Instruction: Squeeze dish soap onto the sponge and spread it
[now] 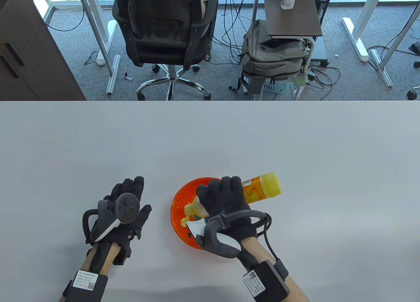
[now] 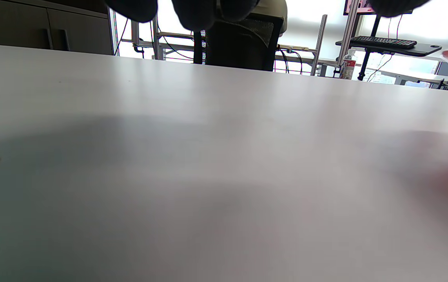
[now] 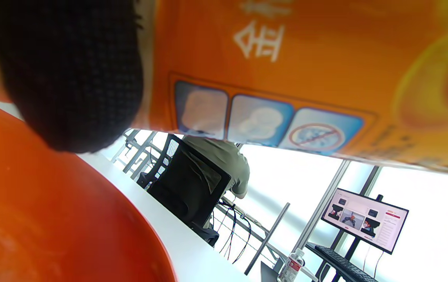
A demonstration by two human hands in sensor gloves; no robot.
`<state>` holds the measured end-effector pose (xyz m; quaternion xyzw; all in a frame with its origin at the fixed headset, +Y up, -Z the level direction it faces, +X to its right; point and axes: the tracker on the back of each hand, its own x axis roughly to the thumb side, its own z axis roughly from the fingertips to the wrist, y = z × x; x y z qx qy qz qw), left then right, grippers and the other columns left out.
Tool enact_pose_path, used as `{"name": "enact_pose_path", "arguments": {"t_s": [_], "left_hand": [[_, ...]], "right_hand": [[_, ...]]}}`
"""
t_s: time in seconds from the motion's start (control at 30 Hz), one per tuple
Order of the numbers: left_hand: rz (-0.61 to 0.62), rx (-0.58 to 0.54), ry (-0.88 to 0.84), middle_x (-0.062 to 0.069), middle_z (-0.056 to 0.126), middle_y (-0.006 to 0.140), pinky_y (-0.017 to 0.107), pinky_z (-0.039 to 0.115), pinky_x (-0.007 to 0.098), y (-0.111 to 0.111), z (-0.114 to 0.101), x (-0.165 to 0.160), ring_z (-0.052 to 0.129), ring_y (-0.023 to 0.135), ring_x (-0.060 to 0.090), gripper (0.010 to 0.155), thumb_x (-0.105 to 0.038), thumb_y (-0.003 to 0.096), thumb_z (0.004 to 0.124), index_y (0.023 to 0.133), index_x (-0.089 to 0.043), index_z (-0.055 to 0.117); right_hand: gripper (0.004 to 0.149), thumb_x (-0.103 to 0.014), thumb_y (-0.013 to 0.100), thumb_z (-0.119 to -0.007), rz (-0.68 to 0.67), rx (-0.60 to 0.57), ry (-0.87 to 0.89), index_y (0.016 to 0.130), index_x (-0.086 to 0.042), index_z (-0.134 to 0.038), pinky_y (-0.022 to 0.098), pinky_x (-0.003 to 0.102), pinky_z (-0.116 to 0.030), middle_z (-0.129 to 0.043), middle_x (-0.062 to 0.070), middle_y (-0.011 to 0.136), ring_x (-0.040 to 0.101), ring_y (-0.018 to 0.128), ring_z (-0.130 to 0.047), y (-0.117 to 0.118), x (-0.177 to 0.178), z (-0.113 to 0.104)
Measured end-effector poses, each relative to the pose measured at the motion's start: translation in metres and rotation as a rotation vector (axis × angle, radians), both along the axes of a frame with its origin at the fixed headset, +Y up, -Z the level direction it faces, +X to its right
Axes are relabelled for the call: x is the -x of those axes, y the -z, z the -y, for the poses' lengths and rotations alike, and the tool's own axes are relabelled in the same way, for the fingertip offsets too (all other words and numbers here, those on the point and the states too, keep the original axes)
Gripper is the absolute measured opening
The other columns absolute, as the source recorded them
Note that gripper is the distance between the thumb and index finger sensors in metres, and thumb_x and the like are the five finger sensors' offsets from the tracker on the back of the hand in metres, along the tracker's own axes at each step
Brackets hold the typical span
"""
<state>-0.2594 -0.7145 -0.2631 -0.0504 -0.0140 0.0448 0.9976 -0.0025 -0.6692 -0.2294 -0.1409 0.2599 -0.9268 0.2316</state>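
Over bowl [image 1: 178, 200] | right hand [image 1: 226, 198] grips soap bottle [image 1: 262, 187], nozzle seemingly down-left | left hand [image 1: 126, 210] released.

One bottle [image 1: 261, 187], one bowl [image 1: 183, 197]

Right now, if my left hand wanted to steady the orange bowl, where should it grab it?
Probably the bowl's left rim, coming in from the left. That edge is bare and faces the left hand, which rests flat on the table beside it. The right hand and the tilted soap bottle cover the right side.
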Motion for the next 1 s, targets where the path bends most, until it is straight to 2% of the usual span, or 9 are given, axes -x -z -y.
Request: {"name": "enact_pose_path", "arguments": {"t_s": [0.23,0.63,0.83,1.0], "left_hand": [[-0.001,0.011,0.007,0.004,0.045,0.120,0.080,0.053,0.065,-0.001,0.000,-0.001,0.056,0.114,0.036,0.079,-0.059,0.0430,0.067,0.109,-0.038,0.030],[-0.013,0.027,0.007,0.004,0.044,0.120,0.079,0.053,0.065,-0.001,0.001,0.001,0.056,0.114,0.037,0.079,-0.059,0.0430,0.067,0.109,-0.038,0.030],[-0.015,0.027,0.002,0.004,0.044,0.120,0.079,0.053,0.065,0.000,0.001,0.002,0.056,0.114,0.037,0.080,-0.059,0.0430,0.067,0.109,-0.037,0.028],[-0.016,0.032,-0.001,0.004,0.045,0.120,0.079,0.053,0.065,0.000,0.002,0.003,0.056,0.114,0.037,0.080,-0.059,0.0430,0.067,0.109,-0.037,0.029]], "right_hand": [[0.076,-0.040,0.019,-0.108,0.058,0.015,-0.002,0.087,-0.054,-0.075,0.074,0.051,-0.063,-0.083,-0.014,0.091,0.021,0.084,-0.087,0.007,-0.016,-0.002],[0.076,-0.039,0.020,-0.108,0.222,0.047,0.014,0.087,-0.054,-0.076,0.074,0.052,-0.062,-0.083,-0.014,0.091,0.021,0.085,-0.086,0.023,-0.069,-0.006],[0.077,-0.039,0.020,-0.108,0.286,0.047,0.037,0.088,-0.054,-0.076,0.074,0.052,-0.062,-0.082,-0.013,0.091,0.022,0.085,-0.086,0.024,-0.088,-0.012],[0.077,-0.039,0.020,-0.108,0.297,0.050,0.049,0.088,-0.053,-0.076,0.074,0.052,-0.062,-0.083,-0.013,0.091,0.022,0.085,-0.086,0.022,-0.091,-0.016]]}}
